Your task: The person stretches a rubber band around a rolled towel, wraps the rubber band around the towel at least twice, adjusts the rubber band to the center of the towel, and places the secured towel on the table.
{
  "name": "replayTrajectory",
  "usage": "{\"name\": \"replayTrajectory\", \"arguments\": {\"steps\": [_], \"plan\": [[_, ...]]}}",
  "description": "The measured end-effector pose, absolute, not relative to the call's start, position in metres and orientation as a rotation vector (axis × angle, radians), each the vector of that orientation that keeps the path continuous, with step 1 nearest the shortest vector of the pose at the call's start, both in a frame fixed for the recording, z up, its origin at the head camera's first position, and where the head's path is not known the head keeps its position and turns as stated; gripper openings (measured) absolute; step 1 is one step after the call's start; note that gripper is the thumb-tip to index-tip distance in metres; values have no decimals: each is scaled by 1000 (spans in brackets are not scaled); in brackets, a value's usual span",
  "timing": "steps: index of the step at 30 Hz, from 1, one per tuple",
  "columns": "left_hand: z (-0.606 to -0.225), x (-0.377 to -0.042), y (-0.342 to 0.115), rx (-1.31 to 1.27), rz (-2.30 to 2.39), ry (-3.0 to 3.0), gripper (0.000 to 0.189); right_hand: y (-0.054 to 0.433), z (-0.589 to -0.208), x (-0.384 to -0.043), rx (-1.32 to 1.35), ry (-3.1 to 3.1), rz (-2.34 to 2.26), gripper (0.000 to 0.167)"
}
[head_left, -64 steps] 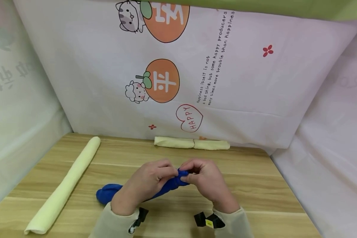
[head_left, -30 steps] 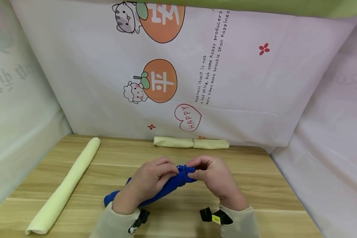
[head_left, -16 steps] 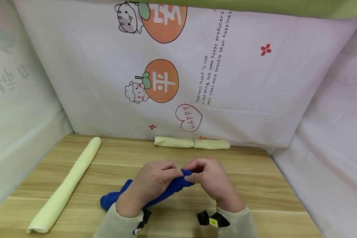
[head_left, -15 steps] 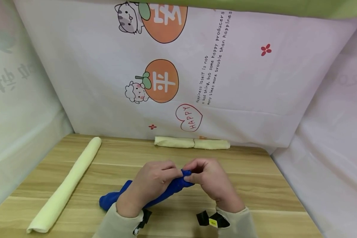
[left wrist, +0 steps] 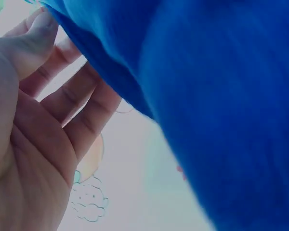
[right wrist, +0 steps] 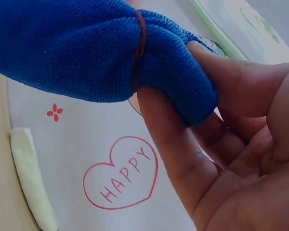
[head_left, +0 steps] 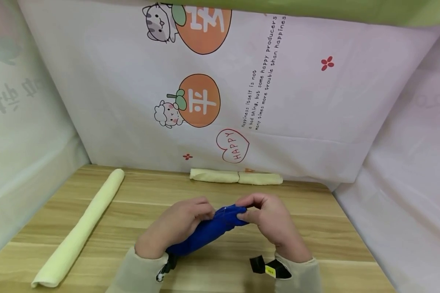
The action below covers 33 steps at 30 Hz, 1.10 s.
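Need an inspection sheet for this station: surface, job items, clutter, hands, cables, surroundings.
Surface: wood-grain table, no damage seen in the visible part.
Job items: blue cloth, bunched lengthwise, with a thin reddish band around it near one end.
Clutter: long pale yellow roll at left; shorter pale roll along the back edge, cinched mid-length; neither touched.
Hands: left hand holds the cloth's side; right hand pinches its banded end.
Cables: nothing seen.
Surroundings: white printed backdrop behind; green strip above.

A wood-grain tabletop [head_left: 326,232] lay below the left hand [head_left: 179,219] and right hand [head_left: 273,219]; beyond them hung a white printed sheet [head_left: 297,93], with pale walls [head_left: 407,167] at either side.
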<state>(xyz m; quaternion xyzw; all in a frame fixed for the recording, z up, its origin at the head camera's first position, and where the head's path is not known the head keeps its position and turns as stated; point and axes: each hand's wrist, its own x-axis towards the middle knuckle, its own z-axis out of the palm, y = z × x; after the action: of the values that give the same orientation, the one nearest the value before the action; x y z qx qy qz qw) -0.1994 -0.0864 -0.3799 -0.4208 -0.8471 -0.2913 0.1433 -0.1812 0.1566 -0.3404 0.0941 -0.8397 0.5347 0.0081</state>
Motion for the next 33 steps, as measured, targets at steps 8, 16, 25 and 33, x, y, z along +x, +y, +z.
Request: {"name": "replayTrajectory", "arguments": {"steps": [8,16,25,33], "plan": [[-380,-200,-83,-1182,-999,-2295,12,154,-338,-181,470,-2577,1738,13],[-376,-198,-77,-1269,-916,-2096,18,150,-340,-181,467,-2576,1798,11],[-375,-198,-83,-1223,-803,-2362,13,156,-341,-180,358,-2487,1869,14],[-372,-193,-78,-1172,-973,-2375,18,153,-341,-183,307,-2503,1911,11]]}}
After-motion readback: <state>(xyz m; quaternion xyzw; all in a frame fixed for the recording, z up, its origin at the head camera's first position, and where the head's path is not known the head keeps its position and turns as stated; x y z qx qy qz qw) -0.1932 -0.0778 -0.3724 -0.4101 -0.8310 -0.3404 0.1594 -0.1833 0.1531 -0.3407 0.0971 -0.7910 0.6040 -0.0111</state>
